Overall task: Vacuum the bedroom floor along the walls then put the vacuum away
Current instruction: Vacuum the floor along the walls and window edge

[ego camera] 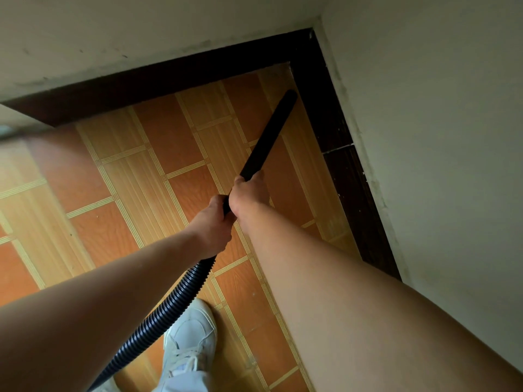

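1. The black vacuum wand [268, 134] slants from the hands towards the far right corner of the room; its tip is just beside the dark skirting board [334, 131] of the right wall, and whether it touches the floor [113, 179] cannot be told
2. The right hand [249, 193] is clamped round the near end of the wand, fingers curled over it
3. The left hand [212, 224] grips just behind, touching the right hand, where the ribbed black hose [158, 315] begins
4. The hose curves from the left hand to the near left edge, passing beside a white shoe [192, 335]
5. The floor is orange and tan tile; pale walls [438, 137] meet at the far right corner
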